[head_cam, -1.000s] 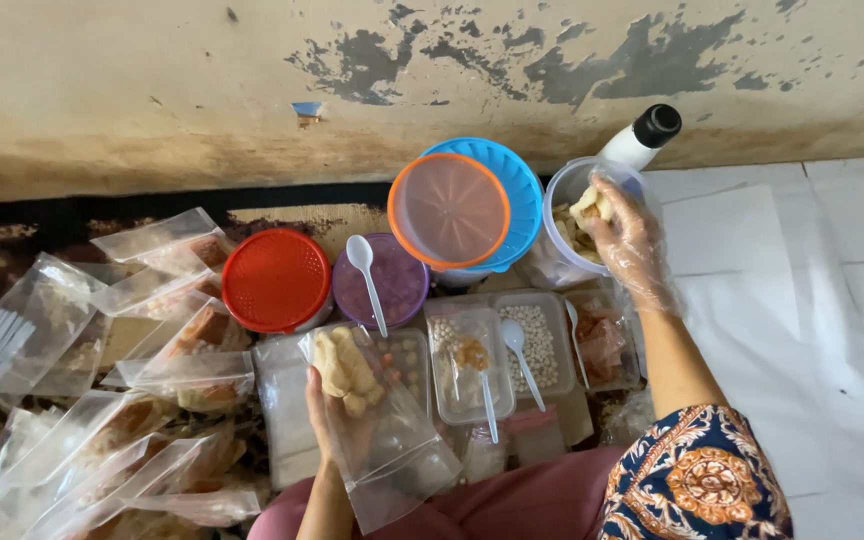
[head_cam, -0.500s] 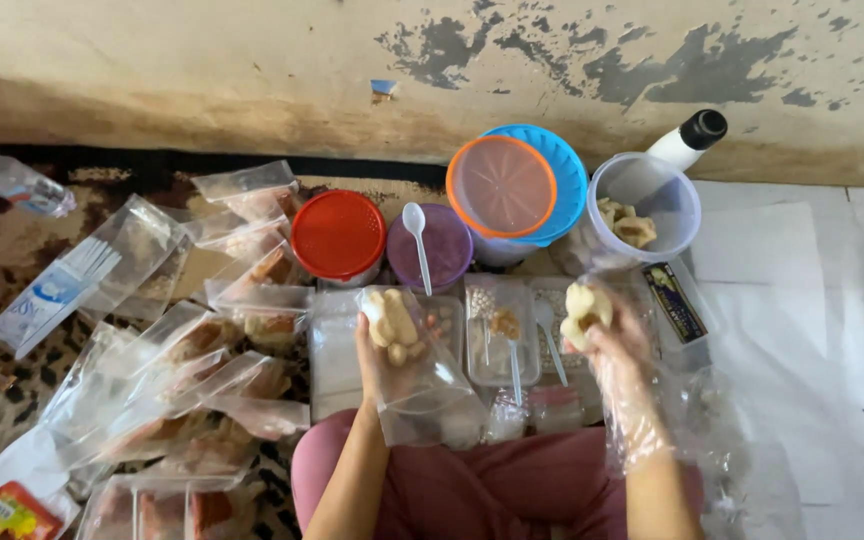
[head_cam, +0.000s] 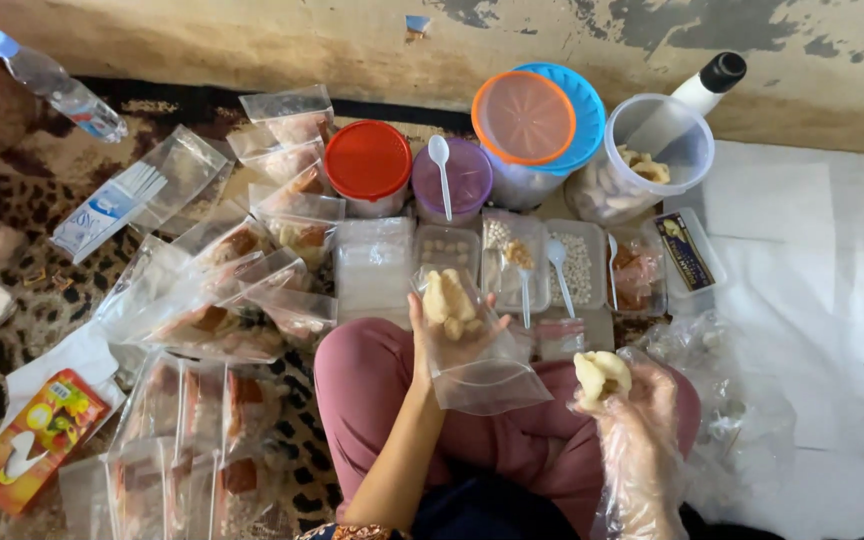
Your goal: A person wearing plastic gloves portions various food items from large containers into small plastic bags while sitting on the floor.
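Observation:
My left hand (head_cam: 430,335) holds up a clear zip bag (head_cam: 472,345) with pale dumplings (head_cam: 449,300) in its upper part. My right hand (head_cam: 632,415), inside a thin plastic glove, grips several more pale dumplings (head_cam: 602,375) over my right knee, a little right of the bag. A clear round tub (head_cam: 652,160) with more of the same pieces stands at the back right. Small clear trays (head_cam: 517,265) of toppings with white spoons (head_cam: 557,270) lie just in front of my knees.
Lidded tubs stand along the wall: red (head_cam: 368,160), purple with a spoon (head_cam: 452,180), orange over blue (head_cam: 527,125). Many filled clear bags (head_cam: 232,300) cover the patterned mat at left. A water bottle (head_cam: 52,85) lies far left, a tissue pack (head_cam: 37,435) near left.
My right hand came from the round tub back toward my lap, carrying dumplings. The left hand kept the bag up. The view swung left and down.

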